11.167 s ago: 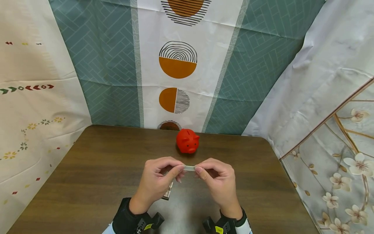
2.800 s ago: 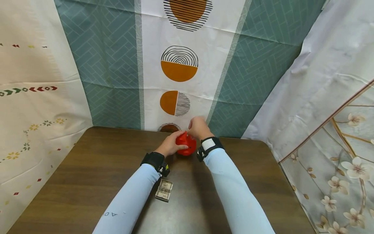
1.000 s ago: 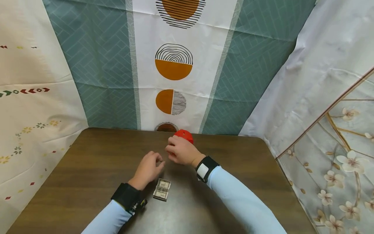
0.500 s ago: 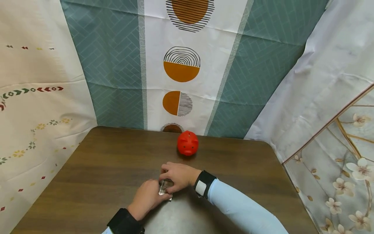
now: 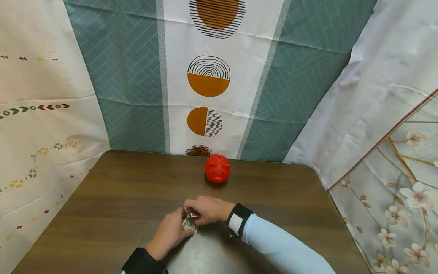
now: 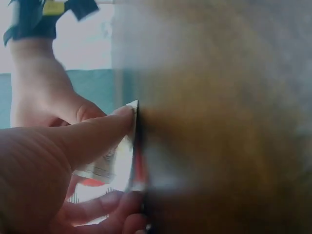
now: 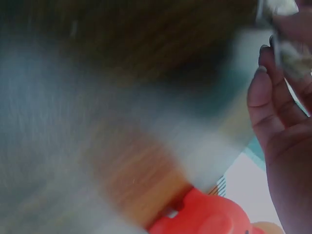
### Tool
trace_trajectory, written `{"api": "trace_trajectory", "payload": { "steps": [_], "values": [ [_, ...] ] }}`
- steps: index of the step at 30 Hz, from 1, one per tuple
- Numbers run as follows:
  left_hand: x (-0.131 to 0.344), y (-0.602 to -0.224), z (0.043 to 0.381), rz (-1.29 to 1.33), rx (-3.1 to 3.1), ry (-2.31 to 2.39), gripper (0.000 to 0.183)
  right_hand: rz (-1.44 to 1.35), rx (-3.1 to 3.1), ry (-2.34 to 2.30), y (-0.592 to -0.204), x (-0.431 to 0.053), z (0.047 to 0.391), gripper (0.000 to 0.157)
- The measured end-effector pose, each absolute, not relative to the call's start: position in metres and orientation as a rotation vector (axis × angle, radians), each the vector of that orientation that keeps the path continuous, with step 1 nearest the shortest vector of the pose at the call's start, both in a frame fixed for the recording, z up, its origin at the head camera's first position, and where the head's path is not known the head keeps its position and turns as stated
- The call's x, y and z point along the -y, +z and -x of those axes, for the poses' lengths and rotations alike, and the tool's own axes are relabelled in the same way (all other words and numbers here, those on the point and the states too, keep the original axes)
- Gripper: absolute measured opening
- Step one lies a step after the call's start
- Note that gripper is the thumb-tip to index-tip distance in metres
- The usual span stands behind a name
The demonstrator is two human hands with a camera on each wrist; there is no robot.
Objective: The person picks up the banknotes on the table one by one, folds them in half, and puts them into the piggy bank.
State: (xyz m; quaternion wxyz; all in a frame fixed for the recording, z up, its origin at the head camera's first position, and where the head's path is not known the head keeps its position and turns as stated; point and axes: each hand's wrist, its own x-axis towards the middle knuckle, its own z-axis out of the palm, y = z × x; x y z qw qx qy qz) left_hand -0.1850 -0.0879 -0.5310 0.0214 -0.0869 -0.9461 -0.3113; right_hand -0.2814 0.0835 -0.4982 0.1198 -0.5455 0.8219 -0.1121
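Both hands meet over a creased banknote [image 5: 188,224] just above or on the table, left of centre. My left hand [image 5: 168,230] pinches its near side; in the left wrist view the thumb presses on the note [image 6: 103,165] near its edge. My right hand [image 5: 209,209] pinches the far part of the note, which bends up between the fingers. The right wrist view shows the note [image 7: 292,61] blurred at the upper right. Whether more than one note is there I cannot tell. A red piggy bank [image 5: 217,168] stands upright beyond the hands, its top slot visible.
The brown wooden table [image 5: 280,205] reaches back to a patterned curtain [image 5: 133,95]. A cream patterned cloth [image 5: 48,160] hangs at the left, and a white floral cloth [image 5: 386,171] at the right.
Earlier the hands held a small folded strip, then worked at the piggy bank. They have since left it, moved toward the person and gripped the banknote that lay on the table.
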Motion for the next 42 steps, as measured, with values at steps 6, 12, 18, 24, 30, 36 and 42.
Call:
{"api": "trace_trajectory", "payload": {
  "steps": [6, 12, 18, 24, 30, 36, 42],
  "values": [
    [0.098, -0.517, 0.202, 0.351, 2.842, -1.26, 0.021, 1.465, -2.521, -0.747, -0.483, -0.095, 0.27, 0.032],
    [0.096, -0.493, 0.216, 0.354, 2.499, -1.752, 0.023, 1.139, -2.595, -1.409, -0.467, -0.116, 0.263, 0.03],
    [0.08, -0.469, 0.227, 0.514, 2.269, -2.003, 0.028, 0.984, -2.532, -1.769, -0.452, -0.131, 0.251, 0.03],
    [0.071, -0.445, 0.23, 0.621, 2.134, -2.093, 0.022, 0.818, -2.365, -2.057, -0.434, -0.148, 0.238, 0.032],
    [0.072, -0.427, 0.227, 0.64, 2.067, -2.198, 0.022, 0.545, -2.313, -2.32, -0.42, -0.163, 0.224, 0.019],
    [0.074, -0.416, 0.223, 0.628, 2.042, -2.247, 0.02, 0.543, -2.087, -2.562, -0.418, -0.17, 0.214, 0.011],
    [0.074, -0.408, 0.219, 0.542, 2.035, -2.292, 0.02, 0.488, -2.071, -2.608, -0.415, -0.171, 0.211, 0.013]
  ]
}}
